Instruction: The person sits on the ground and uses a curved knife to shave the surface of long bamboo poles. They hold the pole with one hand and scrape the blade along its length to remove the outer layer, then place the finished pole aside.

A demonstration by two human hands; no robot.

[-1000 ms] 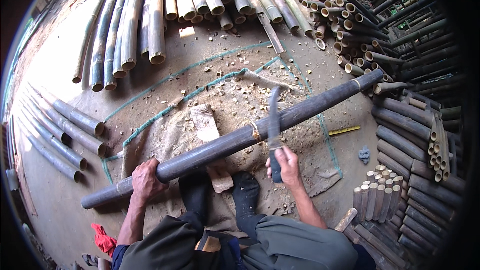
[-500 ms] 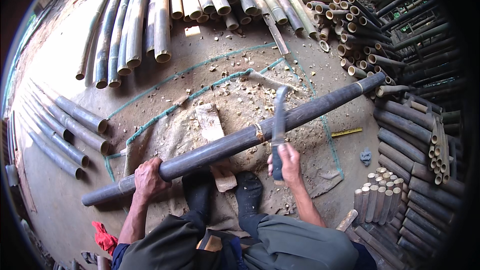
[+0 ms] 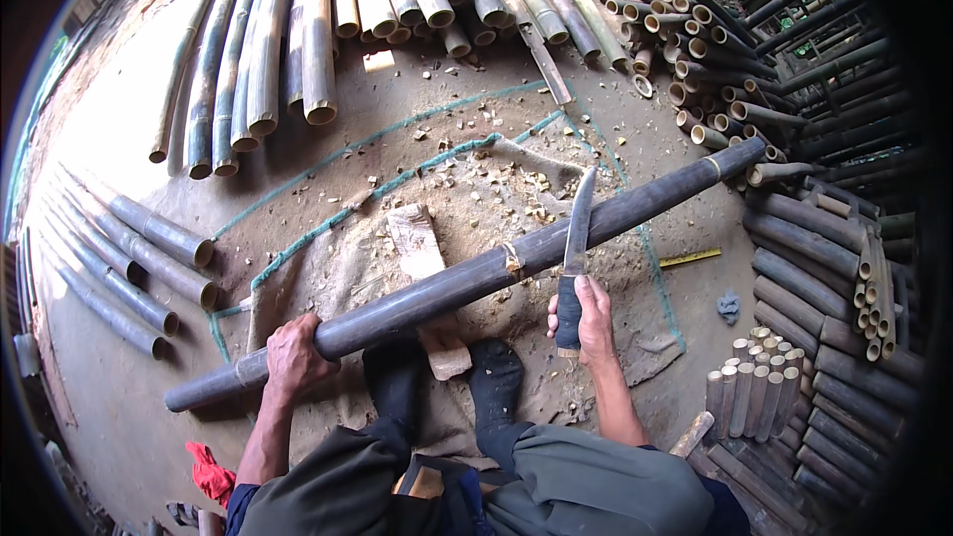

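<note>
A long dark bamboo pole (image 3: 427, 295) slants from the lower left up to the right, across in front of my feet. Around its lower left part my left hand (image 3: 298, 355) is closed. My right hand (image 3: 584, 320) grips the dark wrapped handle of a knife (image 3: 578, 223). Its blade points away from me and overlaps the pole, right of a pale, rough node ring; whether it touches the pole I cannot tell. Under the pole lies a pale wooden block (image 3: 415, 243), partly hidden by it.
Wood chips litter a worn sack mat (image 3: 328, 268) with a teal edge. Bamboo poles lie at the far side (image 3: 318, 60) and left (image 3: 149, 268). Cut bamboo pieces are stacked at right, with an upright bundle (image 3: 754, 392) near them. A yellow measuring strip (image 3: 690, 257) and red cloth (image 3: 210, 476) lie on the floor.
The knife has shifted slightly right along the pole, and its blade now tilts to the right. My left hand and the pole have hardly moved.
</note>
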